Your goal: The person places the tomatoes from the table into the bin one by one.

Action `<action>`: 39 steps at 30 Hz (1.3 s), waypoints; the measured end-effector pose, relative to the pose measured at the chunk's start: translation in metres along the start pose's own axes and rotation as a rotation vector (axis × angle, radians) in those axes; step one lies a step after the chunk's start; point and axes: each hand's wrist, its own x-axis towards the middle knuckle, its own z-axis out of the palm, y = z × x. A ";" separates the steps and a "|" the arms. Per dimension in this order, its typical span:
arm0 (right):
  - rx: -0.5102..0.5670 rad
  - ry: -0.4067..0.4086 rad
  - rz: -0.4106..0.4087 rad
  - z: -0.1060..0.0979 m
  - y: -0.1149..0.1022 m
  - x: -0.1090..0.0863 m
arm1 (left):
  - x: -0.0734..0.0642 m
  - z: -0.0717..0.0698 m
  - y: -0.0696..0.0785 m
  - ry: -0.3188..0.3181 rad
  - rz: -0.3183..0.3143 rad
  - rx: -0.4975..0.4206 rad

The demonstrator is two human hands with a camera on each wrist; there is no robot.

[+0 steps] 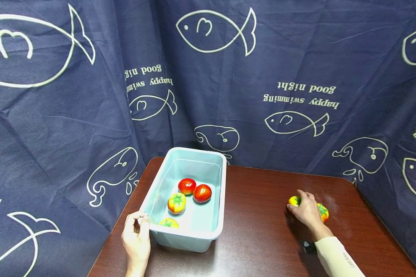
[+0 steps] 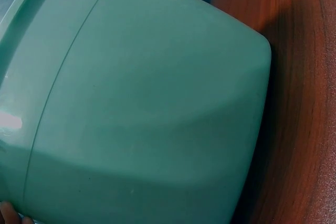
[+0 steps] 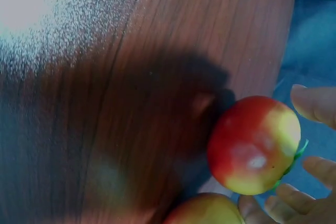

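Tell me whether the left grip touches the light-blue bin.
Touching. The head view shows the left grip pinching the rim of the light-blue bin at its near-left corner.

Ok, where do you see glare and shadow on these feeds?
Head: pale sheen on the table towards the bottom; left wrist: shadow bands across the bin; right wrist: washed-out glare at top left, dark shadow beside the upper red-yellow fruit.

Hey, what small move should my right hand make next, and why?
Perhaps curl the right hand in around the nearest tomato: it sits between thumb and fingers, yet the right wrist view shows a gap at the thumb.
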 end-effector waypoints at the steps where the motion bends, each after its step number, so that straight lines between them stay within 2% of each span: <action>1: -0.003 -0.008 0.002 0.001 0.000 0.000 | 0.000 0.000 0.000 0.000 0.003 0.004; 3: -0.011 -0.021 0.001 0.003 0.001 0.001 | 0.000 0.000 -0.003 0.002 0.008 0.009; 6: -0.014 -0.027 -0.006 0.007 0.000 0.000 | -0.003 -0.001 -0.020 0.003 0.010 0.014; 8: -0.011 -0.036 -0.004 0.009 0.000 -0.001 | -0.003 -0.001 -0.023 0.001 0.006 0.000; 18: 0.018 -0.049 0.028 0.016 -0.002 -0.003 | -0.003 -0.002 -0.020 -0.005 -0.043 -0.043; 26: 0.024 -0.042 0.028 0.015 -0.004 -0.004 | -0.003 -0.002 -0.022 -0.006 -0.028 -0.025; 39: 0.037 -0.004 -0.015 0.004 -0.013 -0.007 | -0.004 -0.003 -0.023 -0.011 -0.050 -0.013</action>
